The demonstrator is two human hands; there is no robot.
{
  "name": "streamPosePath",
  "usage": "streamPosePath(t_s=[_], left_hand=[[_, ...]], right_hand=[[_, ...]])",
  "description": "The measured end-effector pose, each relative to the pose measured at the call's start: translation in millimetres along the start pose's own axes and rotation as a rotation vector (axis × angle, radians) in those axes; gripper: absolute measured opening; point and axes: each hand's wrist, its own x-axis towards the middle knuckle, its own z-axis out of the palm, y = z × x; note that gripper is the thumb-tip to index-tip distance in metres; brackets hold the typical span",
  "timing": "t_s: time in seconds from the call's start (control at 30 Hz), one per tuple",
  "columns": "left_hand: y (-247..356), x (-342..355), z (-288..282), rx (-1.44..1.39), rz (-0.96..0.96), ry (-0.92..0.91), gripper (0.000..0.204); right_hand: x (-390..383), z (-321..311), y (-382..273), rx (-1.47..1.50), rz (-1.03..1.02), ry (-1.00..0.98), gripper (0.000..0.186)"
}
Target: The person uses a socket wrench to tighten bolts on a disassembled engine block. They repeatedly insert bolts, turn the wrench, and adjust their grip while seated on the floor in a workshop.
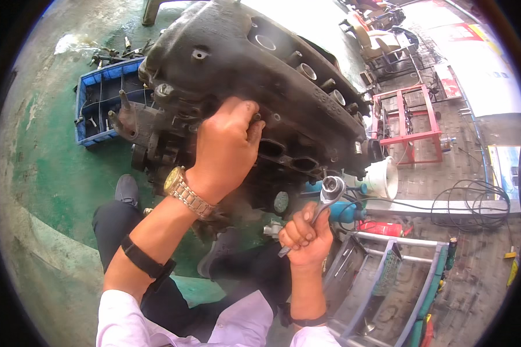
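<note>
A dark, grimy engine block [191, 40] fills the upper middle, with round bores and oval ports along its side. My left hand [226, 144], a metal watch on its wrist, is raised against the engine, fingers closed around a small fitting on it that is too hidden to make out. Below the right end of the engine, my right hand [304, 234] grips a steel ratchet wrench [321, 208] by the handle, its round head pointing up beside the oval ports.
A blue crate [90, 137] of parts sits left of the engine. At right are a red metal frame [408, 136], a white bucket [386, 182], teal cylinders [347, 213], a red cylinder [382, 228], coiled cables [474, 202] and a low metal frame [437, 266]. My legs [113, 225] are below.
</note>
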Motion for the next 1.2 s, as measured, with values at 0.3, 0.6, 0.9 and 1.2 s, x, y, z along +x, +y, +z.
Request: streamPosePath(t_s=[0.3, 0.6, 0.9, 1.2], left_hand=[[-3.4, -0.4, -0.1, 0.011, -0.025, -0.024, 0.015], [-2.7, -0.3, -0.1, 0.032, 0.037, -0.005, 0.013], [11.8, -13.0, -7.1, -0.090, -0.043, -0.059, 0.016], [30.0, -50.4, -34.0, -0.309, -0.002, -0.593, 0.037]], right_hand=[[-2.6, -1.1, 2.8, 0.030, 0.009, -0.080, 0.042], [-4.1, -2.7, 4.5, -0.092, -0.028, -0.013, 0.041], [-15.4, 2.4, 5.6, -0.785, -0.275, 0.366, 0.021], [-33.2, 0.5, 13.4, -1.082, -0.262, 0.389, 0.020]])
